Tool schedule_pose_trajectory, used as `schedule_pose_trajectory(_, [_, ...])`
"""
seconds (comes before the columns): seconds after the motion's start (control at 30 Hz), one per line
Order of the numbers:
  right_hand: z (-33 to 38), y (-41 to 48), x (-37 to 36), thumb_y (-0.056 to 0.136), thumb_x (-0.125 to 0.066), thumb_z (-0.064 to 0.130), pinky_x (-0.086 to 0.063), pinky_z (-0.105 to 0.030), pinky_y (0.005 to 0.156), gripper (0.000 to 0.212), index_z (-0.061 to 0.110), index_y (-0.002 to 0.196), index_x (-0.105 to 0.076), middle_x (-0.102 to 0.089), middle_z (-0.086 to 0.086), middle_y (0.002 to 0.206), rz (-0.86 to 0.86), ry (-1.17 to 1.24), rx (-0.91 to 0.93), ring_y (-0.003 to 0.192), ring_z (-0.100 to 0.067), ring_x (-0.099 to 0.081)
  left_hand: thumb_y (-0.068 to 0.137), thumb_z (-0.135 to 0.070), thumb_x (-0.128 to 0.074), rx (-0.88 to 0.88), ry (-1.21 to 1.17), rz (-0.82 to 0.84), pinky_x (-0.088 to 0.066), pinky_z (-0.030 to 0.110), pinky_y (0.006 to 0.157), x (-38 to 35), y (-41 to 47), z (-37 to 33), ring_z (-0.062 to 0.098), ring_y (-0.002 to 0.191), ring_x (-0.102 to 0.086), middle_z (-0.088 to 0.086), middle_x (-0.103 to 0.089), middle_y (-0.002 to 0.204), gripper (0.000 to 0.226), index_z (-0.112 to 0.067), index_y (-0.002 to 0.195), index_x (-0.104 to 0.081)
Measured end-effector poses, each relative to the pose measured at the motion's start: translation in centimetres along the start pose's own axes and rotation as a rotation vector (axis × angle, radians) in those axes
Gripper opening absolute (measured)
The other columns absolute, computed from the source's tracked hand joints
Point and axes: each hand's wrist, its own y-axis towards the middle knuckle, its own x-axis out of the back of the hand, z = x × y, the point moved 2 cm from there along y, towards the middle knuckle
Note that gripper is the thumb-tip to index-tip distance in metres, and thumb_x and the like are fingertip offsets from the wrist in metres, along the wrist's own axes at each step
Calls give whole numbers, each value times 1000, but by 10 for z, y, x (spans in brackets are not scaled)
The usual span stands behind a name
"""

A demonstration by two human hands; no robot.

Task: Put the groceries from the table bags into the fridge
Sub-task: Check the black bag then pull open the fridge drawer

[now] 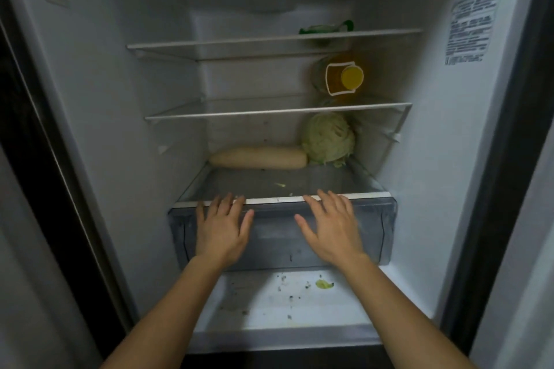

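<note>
The fridge stands open before me. My left hand (pixel 222 228) and my right hand (pixel 329 226) lie flat, fingers spread, against the front of the clear crisper drawer (pixel 278 237), fingertips at its white top rim. Neither hand holds anything. On the glass shelf above the drawer lie a long white radish (pixel 259 158) and a pale green cabbage (pixel 328 138) at the back right. A bottle of yellow oil (pixel 341 76) lies on the middle shelf, cap toward me. A green packet (pixel 326 27) rests on the top shelf at the back right.
The fridge floor (pixel 269 296) below the drawer carries dark crumbs and a green leaf scrap (pixel 323 284). A printed label (pixel 470 27) is stuck to the right inner wall. The door's dark edge runs down the left side. The shelves' left halves hold nothing.
</note>
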Motion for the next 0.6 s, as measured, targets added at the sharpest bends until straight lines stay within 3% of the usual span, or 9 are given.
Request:
schedule_pose_trajectory(0.1, [5,-9,5,98,-37,57,-31,-49,114,59,19,135,-60,-58,-15,138,-50,6,-2,128,-34,-50,96,-59,-14,-7,-8,-68,-15,55,117,2,-9,-2,29,136,-43,6,-54,144,68,-23,135,-56])
schedule_pose_trajectory(0.2, [8,-22,13,97,-44,54,-34,-47,109,54,15,131,-62,-62,-13,126,-119,-8,29,118,-31,-52,98,-54,-24,-14,9,-178,-29,55,110,6,-24,-4,31,115,-55,8,-66,119,58,-18,120,-64])
schedule_pose_trajectory(0.6, [19,-88,56,93,-50,52,-34,-45,106,52,15,127,-62,-60,-10,113,-183,43,53,111,-29,-51,100,-44,-32,55,69,-337,-35,54,101,47,-99,-25,32,94,-56,7,-64,91,44,-17,93,-65])
